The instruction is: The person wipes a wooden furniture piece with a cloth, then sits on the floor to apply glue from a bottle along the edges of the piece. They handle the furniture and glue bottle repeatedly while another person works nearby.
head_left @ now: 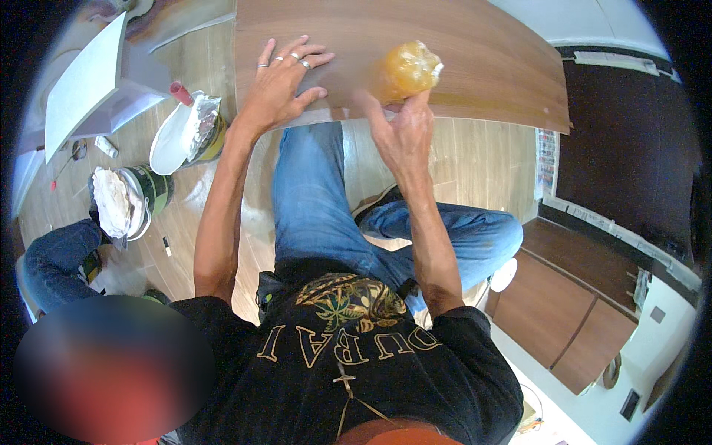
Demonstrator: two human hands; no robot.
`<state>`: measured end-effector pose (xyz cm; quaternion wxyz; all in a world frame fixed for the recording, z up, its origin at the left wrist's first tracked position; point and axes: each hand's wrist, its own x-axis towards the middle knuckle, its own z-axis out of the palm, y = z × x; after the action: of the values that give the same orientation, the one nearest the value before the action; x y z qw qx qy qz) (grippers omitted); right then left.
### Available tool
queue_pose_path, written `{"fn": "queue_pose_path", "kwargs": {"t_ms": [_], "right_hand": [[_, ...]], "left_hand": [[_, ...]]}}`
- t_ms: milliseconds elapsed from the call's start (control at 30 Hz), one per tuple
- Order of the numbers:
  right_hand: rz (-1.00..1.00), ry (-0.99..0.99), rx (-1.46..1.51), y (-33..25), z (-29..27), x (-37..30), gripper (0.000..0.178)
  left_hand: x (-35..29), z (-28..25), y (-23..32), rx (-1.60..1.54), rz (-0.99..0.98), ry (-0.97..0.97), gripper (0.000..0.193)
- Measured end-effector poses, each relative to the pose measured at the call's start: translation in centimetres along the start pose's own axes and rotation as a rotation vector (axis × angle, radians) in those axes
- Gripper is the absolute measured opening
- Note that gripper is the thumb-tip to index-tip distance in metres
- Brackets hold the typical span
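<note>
Across my front lies a brown wood-grain panel [489,59], its near edge over my knees. On its left part rests my left hand [285,78], palm down and fingers spread, with rings on several fingers. My right hand [404,126] is closed round a clear plastic bottle [410,72] of amber-yellow contents near the panel's near edge. The bottle is tilted, its crumpled end toward the far right. Its other end and the panel beside it are blurred, so I cannot tell whether anything comes out.
To the left stand a bucket [154,189] with a white cloth on it and another container [211,137] with a white lid leaning by it. A white board [85,85] leans farther left. Another person sits at the lower left. Brown panels [545,304] stand on the right.
</note>
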<state>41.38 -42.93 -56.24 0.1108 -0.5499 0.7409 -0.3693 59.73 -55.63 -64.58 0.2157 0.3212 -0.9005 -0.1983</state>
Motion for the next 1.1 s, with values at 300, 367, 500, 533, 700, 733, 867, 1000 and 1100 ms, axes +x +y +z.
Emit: {"fn": "queue_pose_path", "kwargs": {"t_ms": [300,367,500,533,700,733,867,1000,1100], "right_hand": [[0.157,0.018,-0.018,1.4,-0.5,0.2,0.053],[0.076,-0.005,0.028,0.1,0.1,0.1,0.055],[0.098,0.051,0.049,1.9,-1.4,1.3,0.056],[0.115,0.07,0.037,2.4,-2.1,1.5,0.056],[0.095,0.077,-0.074,1.9,-1.5,0.8,0.059],[0.097,0.068,-0.066,1.5,-1.1,0.7,0.06],[0.048,-0.014,-0.021,-0.7,0.6,-0.2,0.061],[-0.008,0.02,-0.062,1.3,-1.3,0.0,0.058],[0.148,0.07,0.066,2.3,-2.7,0.2,0.058]], "left_hand": [[0.0,0.3,-0.1,-0.023,0.036,0.043,0.058],[0.1,0.1,0.3,-0.033,0.022,0.025,0.057],[-0.2,0.0,-0.3,-0.041,0.038,0.042,0.055],[-0.6,-0.3,-0.3,-0.008,0.015,0.053,0.055],[-4.3,-3.1,-1.2,-0.009,-0.109,0.111,0.06],[-4.7,-3.2,-1.5,-0.021,-0.134,0.133,0.062],[-5.8,-2.2,-1.9,-0.086,-0.201,0.241,0.07],[-6.2,-1.5,-1.7,-0.284,-0.338,0.312,0.077],[-6.1,-0.9,-1.4,-0.433,-0.359,0.318,0.08]]}}
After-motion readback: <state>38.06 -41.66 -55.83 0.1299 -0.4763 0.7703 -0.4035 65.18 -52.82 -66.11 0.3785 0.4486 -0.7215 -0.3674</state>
